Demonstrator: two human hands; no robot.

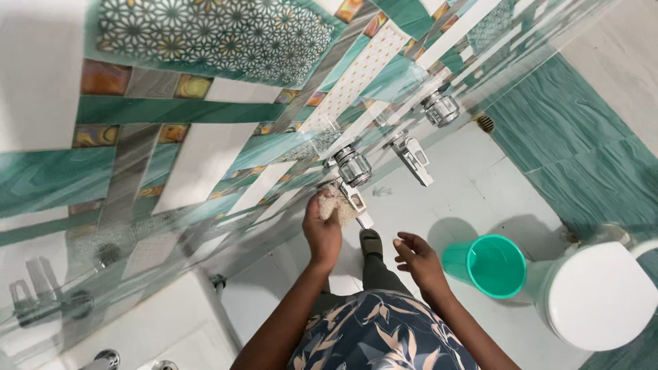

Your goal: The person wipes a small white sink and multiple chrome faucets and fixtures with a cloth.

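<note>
We press a pale scrubbing pad [337, 203] against the nearest chrome tap [353, 168] with our left hand [322, 229], fingers curled round the pad so it wraps the tap's underside, which looks like the hold that keeps it in contact with the metal. Our right hand [419, 259] hangs free beside it, fingers loosely bent and holding nothing, near the green bucket [488, 266] on the floor. The tap juts out from the patterned tiled wall [205, 130], its long axis running away from the wall toward the room, lever [359, 207] pointing down toward our foot [371, 242]. Two more taps [413, 156] sit further along.
</note>
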